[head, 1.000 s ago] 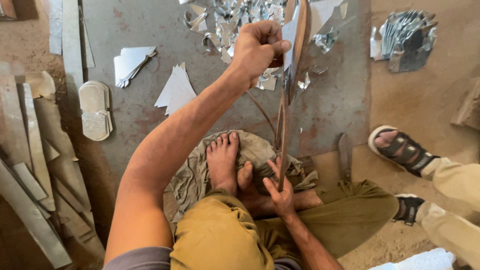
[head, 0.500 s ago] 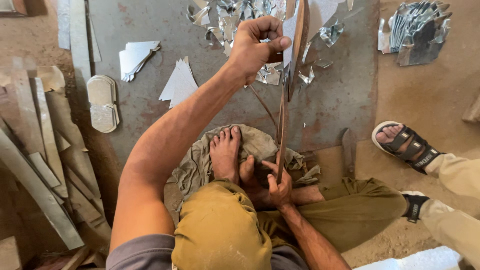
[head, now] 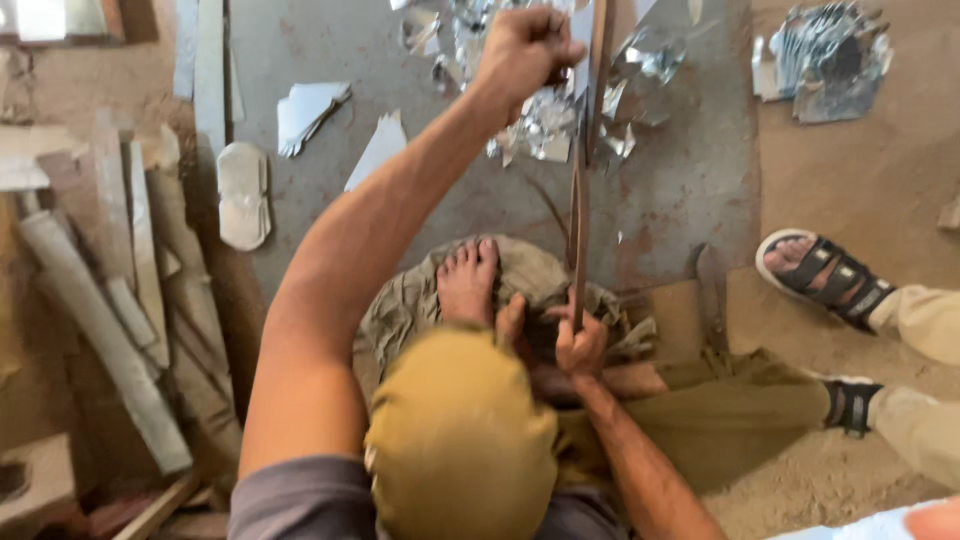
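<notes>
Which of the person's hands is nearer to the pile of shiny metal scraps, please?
Left. The left hand is raised right over the shiny metal scraps; the right hand grips the strip's lower end, by the feet.

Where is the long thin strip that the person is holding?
In the head view, the long thin strip stands upright right of centre, gripped at its top by the left hand and below by the right hand, beside the bare foot.

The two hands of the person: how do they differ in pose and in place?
The left hand is a closed fist, raised far out on a stretched arm; the right hand stays low by the bare foot, its fingers only partly curled. The left hand grips the top of the long thin strip; the right hand steadies its lower end. Both hold the same strip.
</notes>
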Demonstrator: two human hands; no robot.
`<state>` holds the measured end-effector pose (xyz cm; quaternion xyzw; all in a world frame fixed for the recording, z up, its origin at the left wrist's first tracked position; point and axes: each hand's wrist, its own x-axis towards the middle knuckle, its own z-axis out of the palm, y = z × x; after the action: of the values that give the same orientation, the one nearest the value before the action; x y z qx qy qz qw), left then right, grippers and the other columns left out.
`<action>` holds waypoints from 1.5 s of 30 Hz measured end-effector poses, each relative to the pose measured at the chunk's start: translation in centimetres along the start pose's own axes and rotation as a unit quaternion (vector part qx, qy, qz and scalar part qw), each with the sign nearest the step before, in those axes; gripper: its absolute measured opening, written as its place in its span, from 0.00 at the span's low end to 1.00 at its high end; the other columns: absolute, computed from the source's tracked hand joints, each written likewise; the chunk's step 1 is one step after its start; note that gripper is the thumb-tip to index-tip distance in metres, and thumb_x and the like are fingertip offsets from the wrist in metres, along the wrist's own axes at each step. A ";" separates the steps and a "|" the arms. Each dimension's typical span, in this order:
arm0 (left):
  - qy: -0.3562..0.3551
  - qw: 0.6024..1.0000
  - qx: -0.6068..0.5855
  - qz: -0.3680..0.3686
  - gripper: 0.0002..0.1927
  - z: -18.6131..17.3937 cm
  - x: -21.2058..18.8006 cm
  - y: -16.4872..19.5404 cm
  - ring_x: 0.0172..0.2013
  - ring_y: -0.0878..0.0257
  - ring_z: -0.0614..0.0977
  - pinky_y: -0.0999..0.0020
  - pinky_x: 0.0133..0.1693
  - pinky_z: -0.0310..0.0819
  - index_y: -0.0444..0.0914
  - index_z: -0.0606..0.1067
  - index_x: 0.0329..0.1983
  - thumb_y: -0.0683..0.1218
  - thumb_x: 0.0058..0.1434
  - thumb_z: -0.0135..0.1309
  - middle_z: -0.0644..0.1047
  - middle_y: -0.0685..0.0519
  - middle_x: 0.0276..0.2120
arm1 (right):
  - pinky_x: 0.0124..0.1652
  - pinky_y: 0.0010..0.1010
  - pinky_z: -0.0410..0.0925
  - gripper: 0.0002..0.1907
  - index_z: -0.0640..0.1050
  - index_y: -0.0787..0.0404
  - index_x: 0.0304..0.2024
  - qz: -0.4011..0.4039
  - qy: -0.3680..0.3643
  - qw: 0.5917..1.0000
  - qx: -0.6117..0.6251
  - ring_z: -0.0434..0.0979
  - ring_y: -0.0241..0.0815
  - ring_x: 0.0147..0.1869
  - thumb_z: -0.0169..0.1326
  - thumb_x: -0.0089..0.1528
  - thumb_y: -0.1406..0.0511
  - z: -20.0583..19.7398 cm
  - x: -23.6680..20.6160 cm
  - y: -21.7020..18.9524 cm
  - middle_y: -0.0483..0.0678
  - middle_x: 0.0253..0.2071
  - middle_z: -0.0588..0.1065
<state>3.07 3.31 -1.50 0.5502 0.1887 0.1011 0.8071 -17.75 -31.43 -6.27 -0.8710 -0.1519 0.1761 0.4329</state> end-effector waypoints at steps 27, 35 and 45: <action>-0.390 0.498 0.774 0.044 0.15 10.5 6.3 10.0 0.43 0.62 0.84 0.59 0.40 0.78 0.56 0.83 0.42 0.46 0.52 0.67 0.84 0.62 0.41 | 0.67 0.36 0.56 0.16 0.83 0.60 0.52 0.092 -0.083 0.986 0.114 0.61 0.47 0.78 0.51 0.64 0.66 -0.9 -0.6 -0.1 0.54 0.74 0.65; -0.376 0.491 0.783 0.064 0.16 10.3 5.6 11.7 0.44 0.61 0.83 0.58 0.39 0.78 0.56 0.83 0.42 0.47 0.49 0.69 0.83 0.64 0.40 | 0.67 0.36 0.59 0.17 0.84 0.59 0.53 0.170 -0.090 0.974 0.121 0.65 0.47 0.76 0.52 0.64 0.65 -0.5 -0.3 0.8 0.53 0.71 0.68; -0.380 0.501 0.776 0.043 0.15 11.2 3.4 10.8 0.45 0.59 0.84 0.57 0.41 0.77 0.55 0.84 0.43 0.48 0.53 0.69 0.83 0.60 0.41 | 0.66 0.40 0.61 0.18 0.82 0.58 0.55 0.186 -0.118 0.967 0.126 0.64 0.50 0.75 0.51 0.66 0.62 -1.2 -1.0 -0.3 0.52 0.72 0.65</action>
<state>11.33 -0.90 11.49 0.9488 -0.1577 -0.2699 0.0450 -18.17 -32.55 -5.19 -0.7955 -0.0133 0.3728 0.4776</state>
